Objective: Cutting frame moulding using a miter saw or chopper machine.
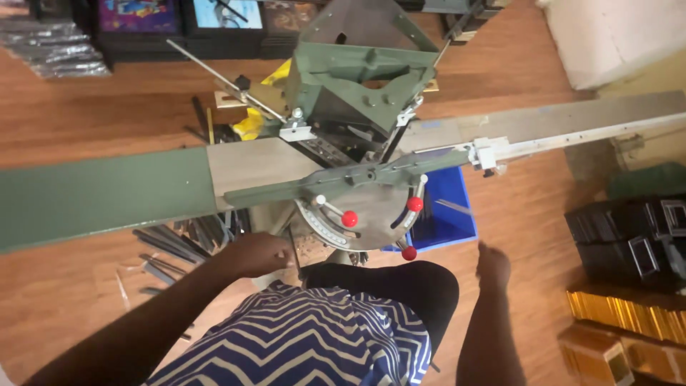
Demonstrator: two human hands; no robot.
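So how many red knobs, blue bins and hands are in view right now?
Red knobs: 3, at
Blue bin: 1
Hands: 2, left hand, right hand
Total: 6

- A single head-worn camera is looking steeply down from above the person's own torso.
- It is facing forward over a green cutting machine (361, 86) and its long desk (107, 193), with wooden floor (86, 121) beyond.
- Both hands are sitting close, at the lower frame.
- No second view is sharing the scene.
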